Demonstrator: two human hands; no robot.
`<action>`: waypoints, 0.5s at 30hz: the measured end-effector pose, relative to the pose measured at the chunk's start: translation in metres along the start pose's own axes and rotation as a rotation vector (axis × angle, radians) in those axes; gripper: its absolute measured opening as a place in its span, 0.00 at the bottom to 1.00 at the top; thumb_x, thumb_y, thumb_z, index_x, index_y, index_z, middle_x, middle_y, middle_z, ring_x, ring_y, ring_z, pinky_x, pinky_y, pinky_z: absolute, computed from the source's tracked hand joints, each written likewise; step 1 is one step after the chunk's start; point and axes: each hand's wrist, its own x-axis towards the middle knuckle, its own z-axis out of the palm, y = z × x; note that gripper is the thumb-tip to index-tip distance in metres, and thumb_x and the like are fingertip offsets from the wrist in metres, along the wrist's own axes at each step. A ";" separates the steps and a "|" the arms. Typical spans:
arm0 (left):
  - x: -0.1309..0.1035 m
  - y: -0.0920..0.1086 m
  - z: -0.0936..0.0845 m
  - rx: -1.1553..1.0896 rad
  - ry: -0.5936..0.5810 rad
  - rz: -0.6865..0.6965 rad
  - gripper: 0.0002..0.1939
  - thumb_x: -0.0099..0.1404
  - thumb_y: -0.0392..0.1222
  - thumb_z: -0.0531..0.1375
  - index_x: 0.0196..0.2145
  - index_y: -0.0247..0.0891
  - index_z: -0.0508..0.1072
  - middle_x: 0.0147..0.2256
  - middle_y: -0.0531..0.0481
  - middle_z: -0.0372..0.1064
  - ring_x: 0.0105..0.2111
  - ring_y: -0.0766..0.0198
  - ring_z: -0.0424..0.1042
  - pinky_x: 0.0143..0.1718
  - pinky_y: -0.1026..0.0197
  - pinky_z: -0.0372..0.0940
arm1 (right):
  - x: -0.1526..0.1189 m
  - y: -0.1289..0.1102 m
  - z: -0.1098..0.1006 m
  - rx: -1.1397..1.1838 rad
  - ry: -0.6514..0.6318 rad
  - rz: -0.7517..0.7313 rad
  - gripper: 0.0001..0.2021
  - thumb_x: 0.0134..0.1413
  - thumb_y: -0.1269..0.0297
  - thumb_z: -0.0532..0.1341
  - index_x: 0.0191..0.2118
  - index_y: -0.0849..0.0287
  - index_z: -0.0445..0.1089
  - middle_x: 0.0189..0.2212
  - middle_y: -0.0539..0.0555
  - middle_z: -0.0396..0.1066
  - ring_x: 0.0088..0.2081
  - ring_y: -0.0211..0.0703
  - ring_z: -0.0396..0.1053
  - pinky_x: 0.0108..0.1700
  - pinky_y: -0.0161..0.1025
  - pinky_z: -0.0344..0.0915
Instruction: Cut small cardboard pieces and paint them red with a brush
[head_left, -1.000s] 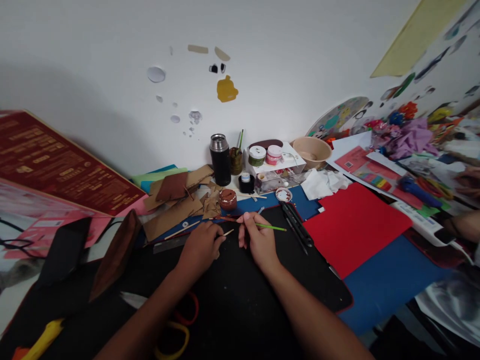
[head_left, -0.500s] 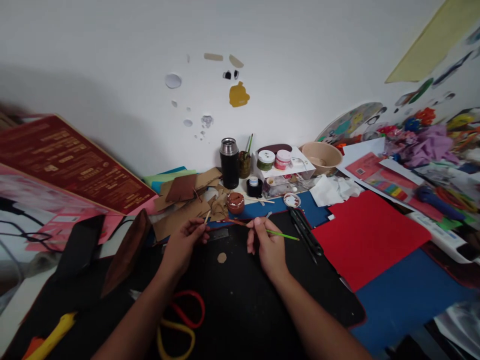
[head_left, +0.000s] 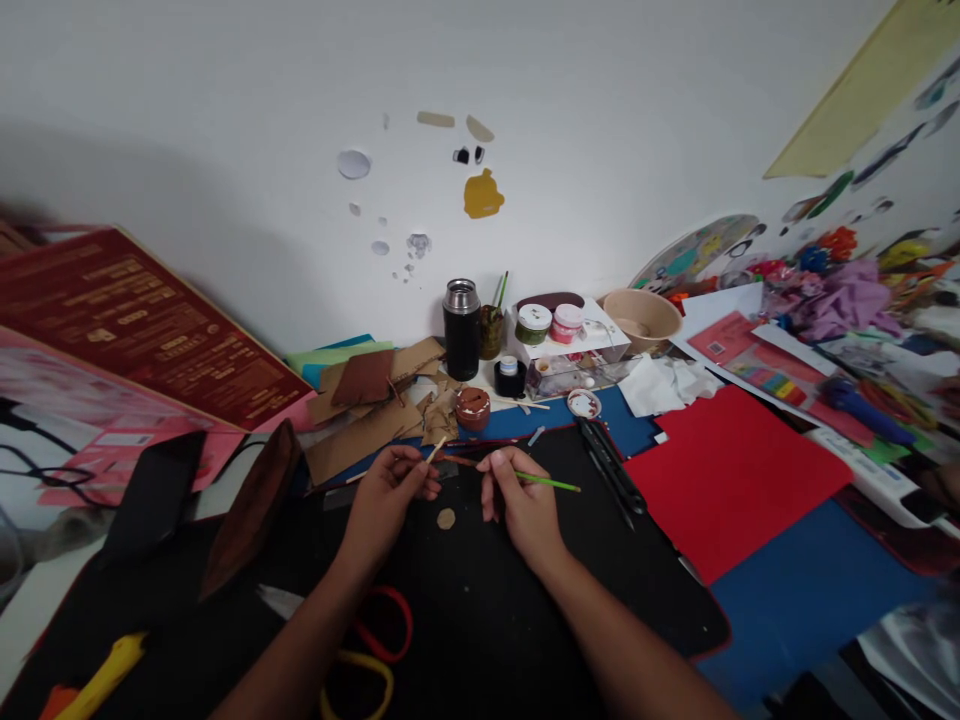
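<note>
Two hands worked close together in the head view, over a black mat [head_left: 585,610]. What could go wrong, in my judgement, was mainly at the meeting place of the tools. The brown tip of the paintbrush [head_left: 551,484] was just beside the thin wooden stick [head_left: 436,449], and I could not tell if they touched. Because the stick was so slim, a small slip of either hand could put brown paint on the fingers. A drop falling from the brush could also mark the small round disc [head_left: 446,519], which lay flat on the mat below the gap between the hands. Behind them stood a jar of brown paint [head_left: 472,410], and a careless knuckle pushed forward might tip it. The scissors [head_left: 388,630] lay partly under the left forearm, so a backward pull of this arm could drag them.

As for the hands, the left hand [head_left: 388,495] was closed at thumb and fingers around the stick, whose pale end stuck out upward; the other fingers were loosely curled. The right hand [head_left: 523,502] pinched the paintbrush in a pen-like grip, its green handle pointing to the right and its bristles toward the left hand. Neither palm was spread.
</note>
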 end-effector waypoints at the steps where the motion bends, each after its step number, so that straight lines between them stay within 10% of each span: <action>1: -0.001 0.000 0.001 0.006 -0.001 0.008 0.25 0.52 0.53 0.76 0.37 0.39 0.68 0.28 0.52 0.78 0.26 0.61 0.78 0.31 0.59 0.73 | 0.000 0.000 0.000 -0.002 0.003 0.000 0.25 0.63 0.38 0.64 0.34 0.58 0.74 0.15 0.45 0.67 0.14 0.34 0.62 0.18 0.29 0.55; 15: -0.002 -0.003 0.002 0.070 -0.008 0.056 0.23 0.56 0.54 0.72 0.36 0.40 0.66 0.26 0.54 0.76 0.23 0.62 0.77 0.27 0.60 0.72 | 0.006 0.002 -0.005 0.032 0.092 -0.019 0.24 0.63 0.38 0.65 0.35 0.59 0.73 0.16 0.45 0.68 0.15 0.34 0.63 0.17 0.29 0.56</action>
